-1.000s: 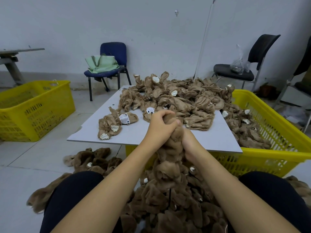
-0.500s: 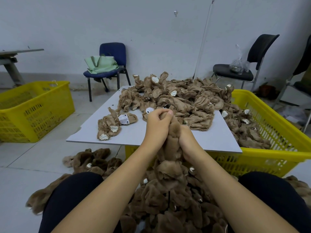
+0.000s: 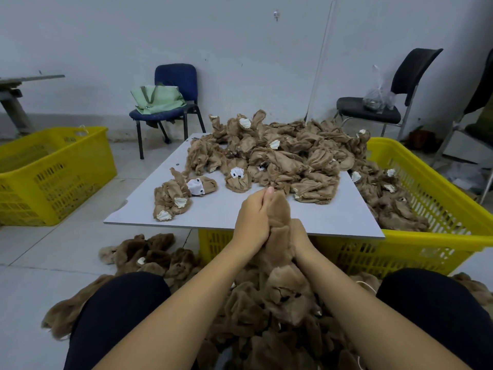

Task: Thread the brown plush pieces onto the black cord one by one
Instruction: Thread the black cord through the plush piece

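Head view: nearest the camera, two knees in dark trousers [image 3: 114, 311] frame a heap of fuzzy brown strung plush [image 3: 269, 316] that spills between them onto the pale tiled floor [image 3: 34, 265]. From that heap a column of soft, bunched pieces rises to the hands. The left hand [image 3: 253, 222] is wrapped around the top plush piece [image 3: 277, 209], fingers curled tight, one fingertip showing above the fur. The right hand [image 3: 300, 237] grips the same column just below and to the right, mostly hidden behind the pile. The black cord cannot be made out among the fur here.

Just beyond the hands lies a flat, smooth grey surface [image 3: 213, 209], a thin board resting on a yellow slotted plastic crate [image 3: 432, 209]. On it sit loose plush pieces [image 3: 280, 156], lighter tan, crumpled and inside out, with cream fabric patches; a small cluster [image 3: 173, 201] lies apart at the left, near a white patch with dark dots. More pieces fill the crate to the right.

On the floor left of the knees is a darker brown furry clump [image 3: 149, 252]. Farther left stands a second yellow crate [image 3: 53, 172]. Against the pale wall stand a blue padded chair [image 3: 173, 102] carrying a green cloth bag [image 3: 157, 100], and a black chair [image 3: 394, 100] holding a clear plastic bag [image 3: 377, 97].
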